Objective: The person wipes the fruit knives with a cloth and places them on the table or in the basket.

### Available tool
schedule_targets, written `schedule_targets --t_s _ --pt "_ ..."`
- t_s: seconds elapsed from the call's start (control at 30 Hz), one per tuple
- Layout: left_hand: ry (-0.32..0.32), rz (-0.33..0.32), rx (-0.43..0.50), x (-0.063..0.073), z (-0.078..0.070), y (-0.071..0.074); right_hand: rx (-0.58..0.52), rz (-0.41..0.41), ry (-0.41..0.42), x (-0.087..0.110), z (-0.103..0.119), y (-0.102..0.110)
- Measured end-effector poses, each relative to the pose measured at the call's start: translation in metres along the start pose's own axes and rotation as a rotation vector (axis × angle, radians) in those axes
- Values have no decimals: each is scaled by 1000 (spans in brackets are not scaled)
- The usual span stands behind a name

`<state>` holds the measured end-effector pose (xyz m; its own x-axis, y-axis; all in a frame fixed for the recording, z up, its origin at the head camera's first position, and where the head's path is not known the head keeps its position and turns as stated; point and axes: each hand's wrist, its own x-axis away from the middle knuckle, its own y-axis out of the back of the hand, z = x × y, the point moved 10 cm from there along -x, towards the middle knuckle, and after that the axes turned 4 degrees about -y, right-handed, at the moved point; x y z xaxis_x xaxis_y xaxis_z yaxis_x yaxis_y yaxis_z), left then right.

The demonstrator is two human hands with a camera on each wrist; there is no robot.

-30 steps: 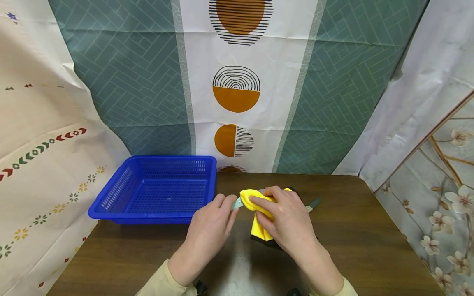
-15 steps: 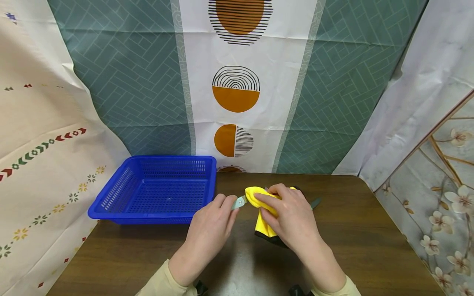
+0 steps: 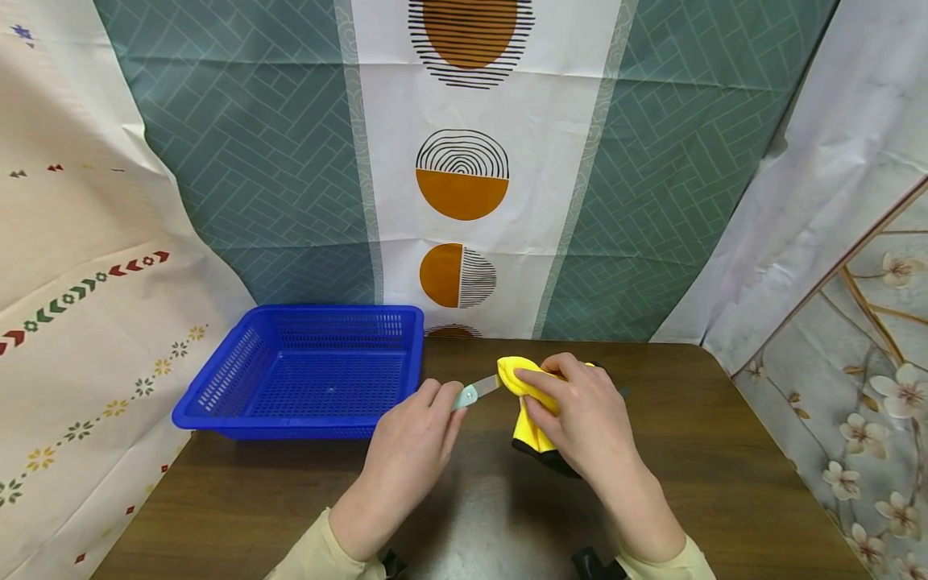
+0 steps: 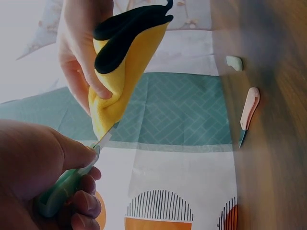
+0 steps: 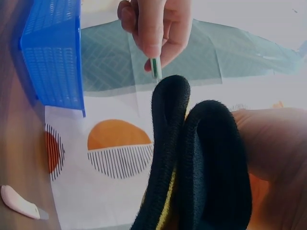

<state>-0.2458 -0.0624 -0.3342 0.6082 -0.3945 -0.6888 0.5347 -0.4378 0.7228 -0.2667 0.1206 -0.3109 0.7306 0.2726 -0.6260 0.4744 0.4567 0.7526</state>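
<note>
My left hand [image 3: 409, 435] grips the mint-green handle of a small folding knife [image 3: 468, 396], its blade pointing up and to the right. My right hand [image 3: 590, 419] pinches a folded yellow cloth [image 3: 532, 431] with black edging around the blade's far end, so the tip is hidden. In the left wrist view, a short bare stretch of blade [image 4: 104, 139] shows between my left thumb and the cloth. The right wrist view has the cloth's black edges [image 5: 211, 158] close up, covering most of the fingers.
A blue plastic basket [image 3: 297, 427] stands at the left of the brown wooden table [image 3: 689, 483]. On the table lie a pink-handled knife [image 4: 249, 109] with its blade out and a pale green object [image 4: 234, 63], mostly hidden by my right hand in the head view. Patterned curtains surround the table.
My right hand and the cloth have slid to the right and slightly up along the blade, baring more metal beside the handle. The left hand has stayed in place.
</note>
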Motion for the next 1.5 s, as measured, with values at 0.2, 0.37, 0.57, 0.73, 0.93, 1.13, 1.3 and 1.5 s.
schedule_targets --t_s 0.2,0.37,0.57,0.73,0.93,1.13,1.3,1.5 --pt "-5 -17 -5 1 1 1 -4 12 -42 -1 -9 0" --pt "-10 -25 -6 1 1 2 -5 25 -76 -1 -17 0" --pt "-14 -43 10 1 0 3 -5 45 -132 -2 -28 0" --pt "-17 -51 11 0 0 3 -8 23 -132 -2 -31 5" --pt "-10 -38 0 0 1 2 -17 -4 -89 0 -17 8" --pt "15 12 -2 0 3 -2 -8 -24 37 1 17 8" --pt "35 46 13 0 3 -4 -14 -36 117 4 34 4" --pt "40 61 8 1 4 -6 -21 -27 149 6 41 -2"
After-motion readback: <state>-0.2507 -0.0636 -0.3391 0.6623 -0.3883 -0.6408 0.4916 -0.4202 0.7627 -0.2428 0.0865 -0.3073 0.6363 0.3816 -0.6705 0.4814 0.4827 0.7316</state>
